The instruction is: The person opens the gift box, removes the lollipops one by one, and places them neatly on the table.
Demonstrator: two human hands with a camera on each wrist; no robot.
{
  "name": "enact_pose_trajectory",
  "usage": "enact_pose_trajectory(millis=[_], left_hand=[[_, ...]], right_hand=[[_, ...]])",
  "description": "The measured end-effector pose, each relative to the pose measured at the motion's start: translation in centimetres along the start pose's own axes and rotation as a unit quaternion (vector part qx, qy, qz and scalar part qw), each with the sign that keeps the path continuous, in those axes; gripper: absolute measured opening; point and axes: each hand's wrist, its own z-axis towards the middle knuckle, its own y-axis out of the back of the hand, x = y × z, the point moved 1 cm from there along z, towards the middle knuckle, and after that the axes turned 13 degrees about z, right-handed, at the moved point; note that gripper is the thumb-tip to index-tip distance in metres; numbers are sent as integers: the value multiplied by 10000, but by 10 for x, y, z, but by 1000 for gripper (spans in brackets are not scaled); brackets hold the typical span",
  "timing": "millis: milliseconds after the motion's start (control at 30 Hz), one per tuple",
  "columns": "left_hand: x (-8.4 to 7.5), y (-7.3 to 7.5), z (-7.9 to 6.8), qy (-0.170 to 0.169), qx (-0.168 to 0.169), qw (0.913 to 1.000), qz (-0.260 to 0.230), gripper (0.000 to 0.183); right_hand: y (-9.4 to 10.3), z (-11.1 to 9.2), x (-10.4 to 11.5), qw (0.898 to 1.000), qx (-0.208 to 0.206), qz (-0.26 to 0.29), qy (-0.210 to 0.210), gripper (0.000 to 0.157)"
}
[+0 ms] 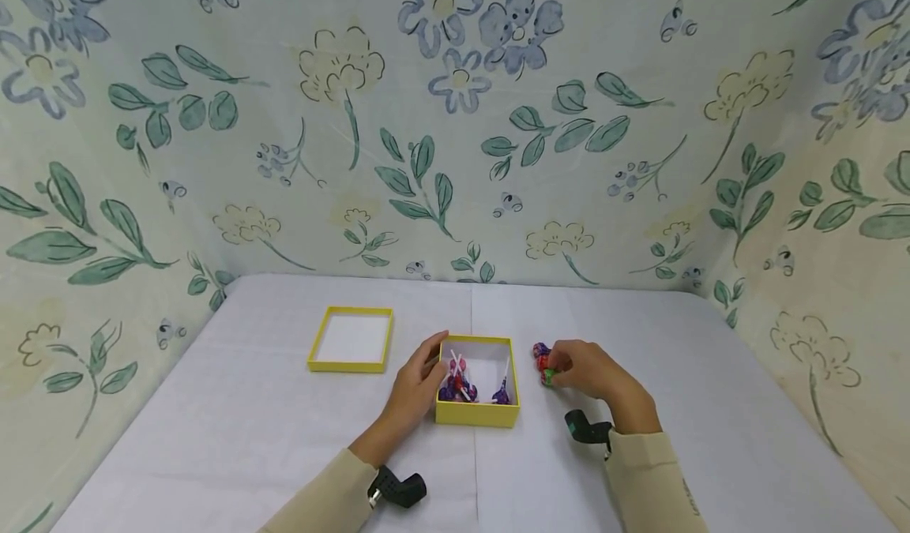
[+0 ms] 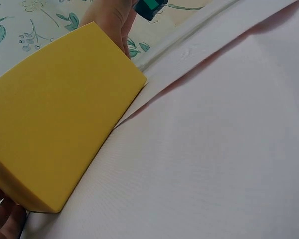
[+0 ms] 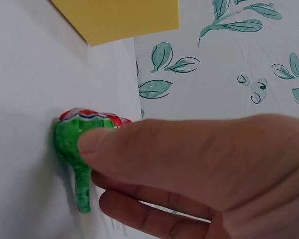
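Note:
An open yellow box (image 1: 478, 414) with a white inside stands in the middle of the table, several purple and red wrapped lollipops (image 1: 458, 387) in it, white sticks up. My left hand (image 1: 414, 387) holds the box at its left side, fingers reaching to the back corner; in the left wrist view fingertips (image 2: 7, 216) lie against its yellow wall. To the right of the box, my right hand (image 1: 590, 371) pinches a green-and-red wrapped lollipop (image 3: 70, 137) between thumb and fingers, close over the table. Other wrapped lollipops (image 1: 540, 353) lie beside those fingers.
A yellow-rimmed box lid (image 1: 348, 367), white inside up, lies behind and left of the box. White cloth (image 1: 249, 438) covers the table. Floral fabric (image 1: 455, 162) hangs at the back and sides.

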Motion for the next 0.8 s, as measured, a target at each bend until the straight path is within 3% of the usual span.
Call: enact_pose_trajectory(millis=[800], left_hand=[[-1,1,-1,34,-24,10000,23,47]], right_hand=[[5,-9,19,9985,-185,221,469,9]])
